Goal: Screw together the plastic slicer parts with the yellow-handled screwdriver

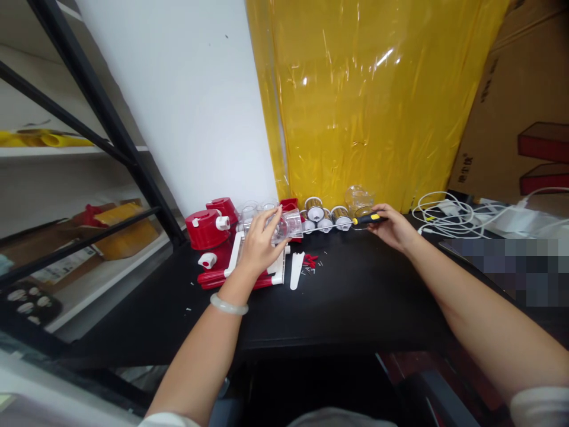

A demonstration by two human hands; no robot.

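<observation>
Right hand: grip closed round black-and-yellow screwdriver, shaft pointing left at clear cup; tip contact unclear. Left hand: grip around cup, near white frame on tabletop. Red pieces lie just beside white strip.

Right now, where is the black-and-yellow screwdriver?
The screwdriver is right of centre in the head view, held in the right hand and pointing left toward the clear plastic part.
</observation>
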